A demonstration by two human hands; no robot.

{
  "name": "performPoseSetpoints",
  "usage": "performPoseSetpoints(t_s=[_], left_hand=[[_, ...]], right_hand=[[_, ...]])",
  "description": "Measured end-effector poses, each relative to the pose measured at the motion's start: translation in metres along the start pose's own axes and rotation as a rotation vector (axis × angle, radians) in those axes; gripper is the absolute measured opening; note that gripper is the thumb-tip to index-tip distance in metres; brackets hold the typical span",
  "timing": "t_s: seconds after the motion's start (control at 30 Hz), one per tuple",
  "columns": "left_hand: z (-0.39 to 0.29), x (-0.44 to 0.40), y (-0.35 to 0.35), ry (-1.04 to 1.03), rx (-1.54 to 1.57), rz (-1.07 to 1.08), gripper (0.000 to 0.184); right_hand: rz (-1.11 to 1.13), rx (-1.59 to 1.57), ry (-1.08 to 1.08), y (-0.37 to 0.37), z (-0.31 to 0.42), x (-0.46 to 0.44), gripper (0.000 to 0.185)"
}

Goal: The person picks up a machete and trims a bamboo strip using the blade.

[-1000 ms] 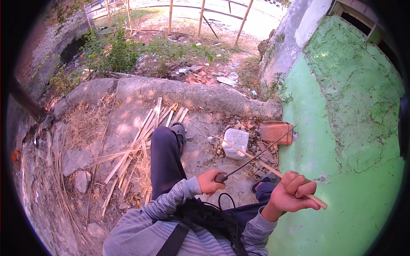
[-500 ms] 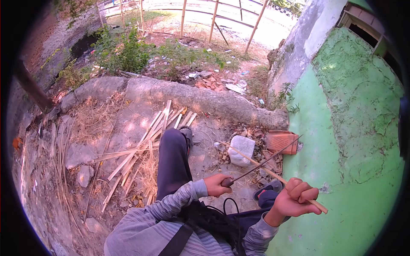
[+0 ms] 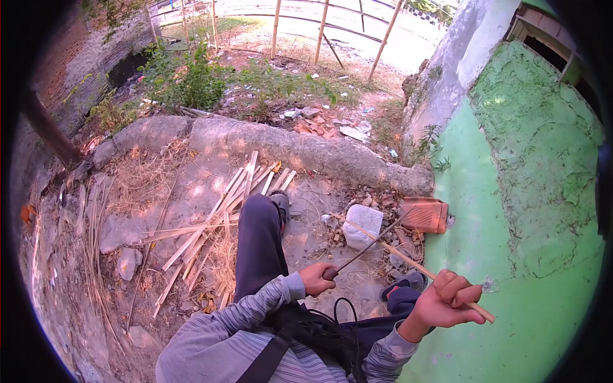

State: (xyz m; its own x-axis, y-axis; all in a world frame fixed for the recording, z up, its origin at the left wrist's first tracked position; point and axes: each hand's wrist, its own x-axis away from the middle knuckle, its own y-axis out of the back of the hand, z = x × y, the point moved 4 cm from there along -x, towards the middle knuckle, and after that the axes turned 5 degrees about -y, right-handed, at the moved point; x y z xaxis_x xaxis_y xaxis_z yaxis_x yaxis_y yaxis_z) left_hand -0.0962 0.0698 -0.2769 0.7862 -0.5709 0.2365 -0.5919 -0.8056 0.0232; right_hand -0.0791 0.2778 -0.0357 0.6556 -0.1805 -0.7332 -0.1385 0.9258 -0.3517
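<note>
My left hand point(image 3: 315, 279) is closed round the handle of a long, thin-bladed knife point(image 3: 363, 251). Its dark blade points up and right and crosses a narrow bamboo strip point(image 3: 412, 262); whether they touch is unclear. My right hand point(image 3: 452, 299) grips that strip near its lower end, which sticks out past the fist beside the green wall. The strip's far end slants up and left, over a pale stone block point(image 3: 363, 226).
Split bamboo strips point(image 3: 198, 239) and curly shavings point(image 3: 220, 268) lie left of my knee. An orange hollow brick point(image 3: 424, 215) sits against the green wall point(image 3: 472, 255). A low concrete ledge point(image 3: 287, 148) runs across ahead, with plants point(image 3: 191, 80) and a bamboo fence point(image 3: 322, 32) beyond.
The knife has drawn back to the left with my left hand, its tip now further left. My right hand has shifted slightly right and down, still gripping the strip.
</note>
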Motion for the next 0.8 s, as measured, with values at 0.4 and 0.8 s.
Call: performPoseSetpoints(t_s=[0.4,0.8], left_hand=[[-0.003,0.0,0.007,-0.154,-0.338,-0.142,0.036],[-0.028,0.003,0.007,-0.147,-0.389,-0.19,0.045]], right_hand=[[-0.09,0.05,0.052,0.0,-0.002,0.0,0.063],[-0.07,0.061,0.053,-0.004,-0.001,0.001,0.063]])
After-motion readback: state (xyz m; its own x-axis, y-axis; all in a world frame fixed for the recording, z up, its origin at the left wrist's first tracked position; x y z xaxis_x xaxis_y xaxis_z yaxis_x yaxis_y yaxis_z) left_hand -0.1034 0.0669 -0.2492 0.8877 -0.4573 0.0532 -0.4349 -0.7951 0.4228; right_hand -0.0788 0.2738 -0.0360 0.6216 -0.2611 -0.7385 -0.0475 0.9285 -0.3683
